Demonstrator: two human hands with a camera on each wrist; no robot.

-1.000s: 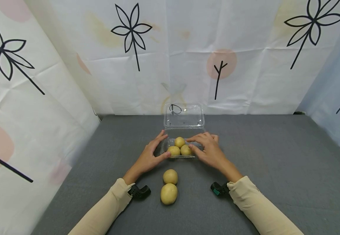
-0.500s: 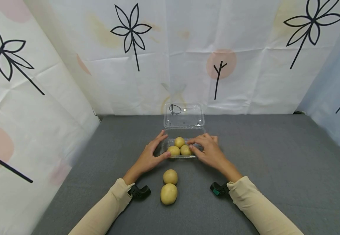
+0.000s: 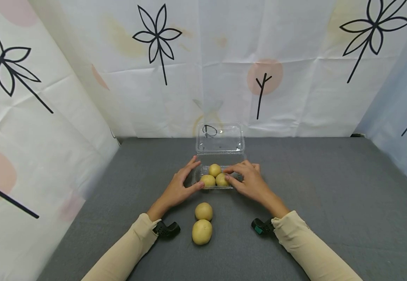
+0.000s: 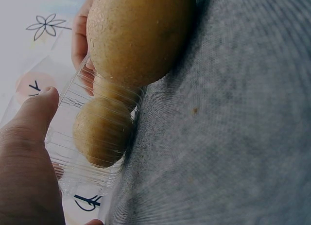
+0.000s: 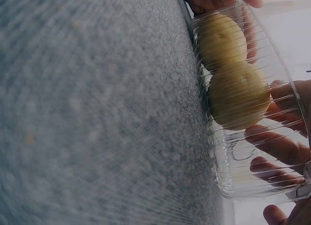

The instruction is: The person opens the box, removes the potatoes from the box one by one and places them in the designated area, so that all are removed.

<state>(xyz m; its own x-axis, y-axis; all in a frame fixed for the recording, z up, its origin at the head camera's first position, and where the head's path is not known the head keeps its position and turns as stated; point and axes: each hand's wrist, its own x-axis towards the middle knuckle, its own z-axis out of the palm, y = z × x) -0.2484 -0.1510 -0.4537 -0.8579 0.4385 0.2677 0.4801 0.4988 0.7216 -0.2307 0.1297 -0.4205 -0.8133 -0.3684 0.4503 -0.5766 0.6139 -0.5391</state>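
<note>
A clear plastic clamshell box [image 3: 235, 185] stands with its lid raised and holds three potatoes. My left hand [image 3: 179, 185] steadies its left side, the straight thumb at the front rim and the fingers stretched along the side. My right hand [image 3: 253, 182] reaches into the box from the right, and its bent thumb and forefinger hold the front right potato [image 3: 221, 180]. Beside it lies the front left potato [image 3: 208, 180], with the back potato [image 3: 215, 170] behind. The right wrist view shows fingers [image 5: 277, 147] through the ribbed wall.
Two more potatoes lie in line on the grey cloth before the box: a smaller potato [image 3: 203, 211] and a larger potato [image 3: 202, 232]. The raised lid [image 3: 221, 138] nears the patterned white curtain [image 3: 294, 78] behind the table.
The right hand's fingers have moved slightly left, and the front right and back potatoes have shifted a little left too. The left hand stays in place.
</note>
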